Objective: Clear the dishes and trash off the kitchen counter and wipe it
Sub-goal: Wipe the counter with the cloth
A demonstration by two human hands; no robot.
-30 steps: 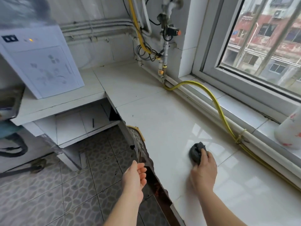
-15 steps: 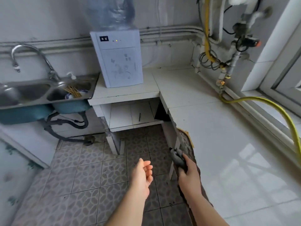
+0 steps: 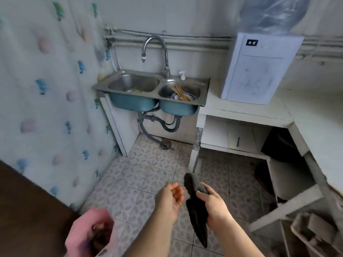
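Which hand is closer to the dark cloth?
Right. The right hand grips the dark cloth around its middle; the left hand is open beside it, on its left, holding nothing.

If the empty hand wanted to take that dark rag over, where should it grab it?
Probably the upper end of the dark rag, which sticks up clear above the right hand. The left hand is open just beside it, so come from the left. The lower tail hangs limp below.
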